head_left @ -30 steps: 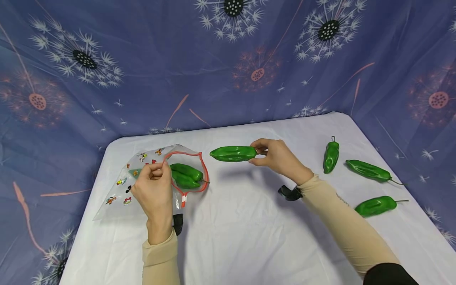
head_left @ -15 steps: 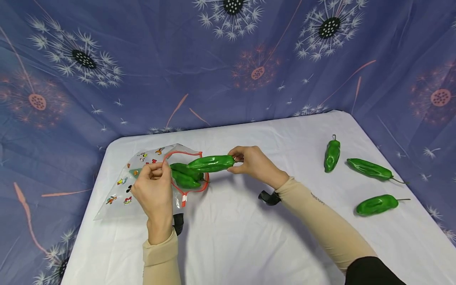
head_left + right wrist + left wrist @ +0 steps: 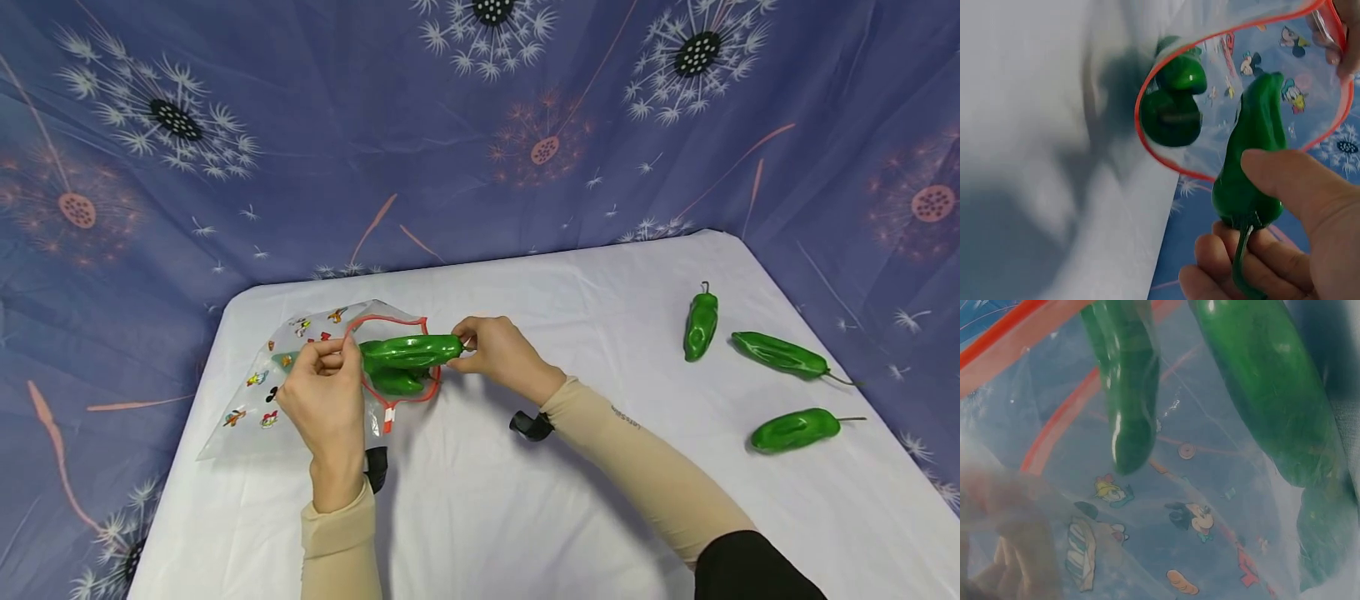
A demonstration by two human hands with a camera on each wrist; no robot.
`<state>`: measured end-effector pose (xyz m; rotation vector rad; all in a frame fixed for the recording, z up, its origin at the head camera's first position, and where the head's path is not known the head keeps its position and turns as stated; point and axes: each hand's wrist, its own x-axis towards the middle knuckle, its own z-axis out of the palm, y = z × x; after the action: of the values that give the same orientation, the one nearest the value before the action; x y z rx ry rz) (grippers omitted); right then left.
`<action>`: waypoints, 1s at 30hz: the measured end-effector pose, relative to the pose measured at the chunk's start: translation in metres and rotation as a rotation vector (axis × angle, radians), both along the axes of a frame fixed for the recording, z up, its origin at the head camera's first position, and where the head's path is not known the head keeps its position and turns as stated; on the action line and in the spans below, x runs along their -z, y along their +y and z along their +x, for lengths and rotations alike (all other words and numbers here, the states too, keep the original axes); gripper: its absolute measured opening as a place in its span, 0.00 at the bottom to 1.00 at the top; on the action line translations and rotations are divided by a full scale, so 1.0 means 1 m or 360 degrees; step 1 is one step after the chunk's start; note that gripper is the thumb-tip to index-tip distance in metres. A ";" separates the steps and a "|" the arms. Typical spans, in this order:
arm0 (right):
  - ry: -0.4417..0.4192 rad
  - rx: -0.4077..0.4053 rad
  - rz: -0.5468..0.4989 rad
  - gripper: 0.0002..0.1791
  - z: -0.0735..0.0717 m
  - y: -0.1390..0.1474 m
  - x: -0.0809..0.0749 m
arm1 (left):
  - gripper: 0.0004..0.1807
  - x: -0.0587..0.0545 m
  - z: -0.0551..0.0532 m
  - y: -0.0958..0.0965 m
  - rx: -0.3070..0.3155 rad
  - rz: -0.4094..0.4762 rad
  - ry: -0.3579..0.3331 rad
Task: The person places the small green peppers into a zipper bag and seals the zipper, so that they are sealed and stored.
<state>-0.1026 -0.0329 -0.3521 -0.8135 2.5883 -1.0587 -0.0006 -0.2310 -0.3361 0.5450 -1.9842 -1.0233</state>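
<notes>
My left hand (image 3: 327, 398) pinches the rim of a clear zip bag (image 3: 247, 437) printed with cartoon figures, holding its red-edged mouth apart. Between the thumb and fingers of my right hand (image 3: 504, 357) is a green pepper (image 3: 412, 351), gripped at its stem end. Its tip points left into the bag's mouth. In the right wrist view the held pepper (image 3: 1254, 144) crosses the red rim (image 3: 1147, 94), stem towards the palm. Other green peppers (image 3: 1171, 122) lie inside the bag, below the held one. Through the film in the left wrist view a pepper's rounded tip (image 3: 1134, 444) shows.
On the right of the white-covered table (image 3: 585, 500) lie three loose green peppers: one upright in view (image 3: 701, 327), one slanting (image 3: 780, 355) and one nearer (image 3: 795, 431). A blue dandelion-print cloth (image 3: 450, 167) hangs behind the table and at its sides.
My right hand has moved left with the pepper, from right of the bag until its tip is within the red-edged mouth. My left hand and the bag have stayed nearly still.
</notes>
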 end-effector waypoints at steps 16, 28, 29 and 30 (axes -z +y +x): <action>0.0025 0.0068 -0.0053 0.20 0.014 -0.039 0.001 | 0.07 -0.001 0.000 -0.002 -0.0013 -0.0006 -0.0008; 0.0101 0.0090 0.0031 0.22 0.019 -0.058 0.002 | 0.06 -0.002 0.000 -0.001 -0.0007 0.0006 0.0020; 0.0101 0.0094 0.0034 0.22 0.020 -0.060 0.001 | 0.06 -0.002 0.000 -0.001 -0.0003 0.0005 0.0018; 0.0105 0.0095 0.0035 0.22 0.021 -0.061 0.001 | 0.06 -0.002 0.000 -0.001 0.0000 0.0005 0.0018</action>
<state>-0.0818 -0.0944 -0.3535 -0.7836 2.6902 -1.0346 -0.0002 -0.2318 -0.3339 0.5401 -1.9731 -1.0273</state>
